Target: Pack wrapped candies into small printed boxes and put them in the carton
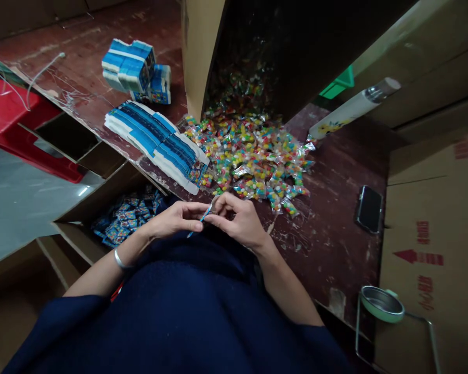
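Pinching a thin blue-and-white packet (206, 213) near the edge of the counter (327, 218), a person's left hand (178, 218) and right hand (239, 221) both have their grips closed on it, from left and right, neither nearer. Its long axis slants, lower end toward the body (195, 301), upper toward heaped candy sachets (253, 153).

You wear a plain, dark navy-blue top (179, 311); its sleeves (58, 323) stop short, leaving your forearms (288, 285) bare. One smooth, silver-coloured bangle (118, 259) encircles your left wrist (141, 239).
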`<state>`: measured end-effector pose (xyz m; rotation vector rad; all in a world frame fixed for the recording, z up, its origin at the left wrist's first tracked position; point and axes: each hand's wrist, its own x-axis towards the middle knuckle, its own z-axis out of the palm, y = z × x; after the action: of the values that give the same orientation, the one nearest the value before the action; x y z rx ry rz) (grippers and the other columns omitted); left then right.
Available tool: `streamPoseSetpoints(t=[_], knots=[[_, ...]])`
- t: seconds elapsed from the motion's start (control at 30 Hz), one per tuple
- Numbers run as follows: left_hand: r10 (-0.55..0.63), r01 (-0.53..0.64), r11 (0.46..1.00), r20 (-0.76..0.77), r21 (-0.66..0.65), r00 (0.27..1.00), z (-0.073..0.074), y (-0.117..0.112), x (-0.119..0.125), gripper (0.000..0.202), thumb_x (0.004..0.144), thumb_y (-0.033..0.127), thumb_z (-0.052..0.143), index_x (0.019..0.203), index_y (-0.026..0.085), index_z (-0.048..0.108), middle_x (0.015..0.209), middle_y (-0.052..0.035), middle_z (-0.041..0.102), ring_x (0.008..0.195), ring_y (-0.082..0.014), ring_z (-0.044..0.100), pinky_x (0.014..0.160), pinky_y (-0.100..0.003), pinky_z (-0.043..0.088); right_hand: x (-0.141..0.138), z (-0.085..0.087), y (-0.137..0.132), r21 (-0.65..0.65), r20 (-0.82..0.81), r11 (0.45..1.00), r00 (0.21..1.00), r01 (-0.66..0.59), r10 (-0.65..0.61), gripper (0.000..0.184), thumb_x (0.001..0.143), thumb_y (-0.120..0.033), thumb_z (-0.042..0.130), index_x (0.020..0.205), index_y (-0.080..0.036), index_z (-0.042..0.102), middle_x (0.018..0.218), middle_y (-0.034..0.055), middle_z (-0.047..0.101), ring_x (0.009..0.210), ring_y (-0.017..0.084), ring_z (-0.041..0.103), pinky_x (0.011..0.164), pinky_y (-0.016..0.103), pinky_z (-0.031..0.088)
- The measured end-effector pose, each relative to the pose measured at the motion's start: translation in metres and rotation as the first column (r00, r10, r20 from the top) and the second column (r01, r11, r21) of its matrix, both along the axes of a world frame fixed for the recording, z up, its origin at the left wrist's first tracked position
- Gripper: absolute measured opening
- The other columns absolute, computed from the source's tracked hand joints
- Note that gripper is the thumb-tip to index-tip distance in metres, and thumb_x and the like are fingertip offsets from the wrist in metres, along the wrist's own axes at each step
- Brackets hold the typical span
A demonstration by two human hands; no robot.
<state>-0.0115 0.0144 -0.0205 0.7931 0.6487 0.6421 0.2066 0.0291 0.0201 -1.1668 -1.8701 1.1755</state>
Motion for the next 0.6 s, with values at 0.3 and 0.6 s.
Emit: streamPoseSetpoints(t=[0.3,0.6], knots=[[0.484,-0.482,0.874,0.033,-0.055,0.874,-0.002,-0.005,0.028,0.040,0.063,0.039,0.098,0.087,0.013,0.080,0.079,-0.0038,0.076,0.068,-0.0131,0.067,0.069,-0.023,0.055,-0.017,-0.033,-0.025,-0.073,-0.177,0.949,0.933,0.305,-0.314,0.031,0.090,-0.046,0.075,0.109,-0.023,0.075,0.111,0.0082,0.076,0.096,0.022,0.074,0.083,0.033,0.064],[0.641,-0.635,0.767,-0.079,0.090,0.763,-0.019,-0.009,0.036,0.035,0.065,0.039,0.095,0.080,0.012,0.079,0.081,-0.0041,0.078,0.070,-0.0150,0.068,0.071,-0.026,0.058,-0.026,-0.042,-0.019,-0.229,-0.271,0.898,0.862,0.375,-0.429,0.030,0.084,-0.048,0.079,0.090,-0.021,0.068,0.081,0.0009,0.073,0.069,0.016,0.068,0.068,0.028,0.059]])
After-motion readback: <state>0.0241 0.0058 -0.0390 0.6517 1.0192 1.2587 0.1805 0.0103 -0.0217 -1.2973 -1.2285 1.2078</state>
